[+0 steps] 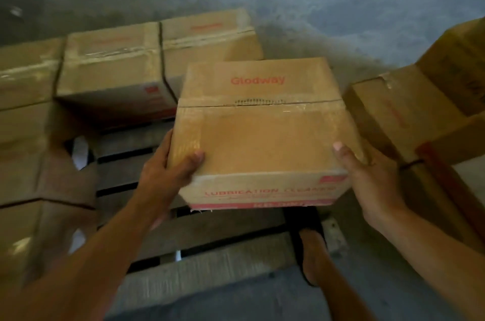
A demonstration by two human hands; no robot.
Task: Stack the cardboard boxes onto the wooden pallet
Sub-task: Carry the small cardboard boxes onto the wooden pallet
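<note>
I hold a brown cardboard box (262, 134) with red "Glodway" print in mid-air over the wooden pallet (210, 249). My left hand (168, 173) grips its left near corner, thumb on top. On the right near corner my right hand (367, 179) grips the same way. Two boxes (110, 68) (210, 39) stand side by side at the pallet's far end. More boxes (29, 136) are stacked along the pallet's left side. The slats below the held box are bare.
Off the pallet to the right stand more cardboard boxes (409, 113), one stacked on another. A sandalled foot (315, 255) rests on the pallet's near right corner. Grey concrete floor (341, 0) lies beyond.
</note>
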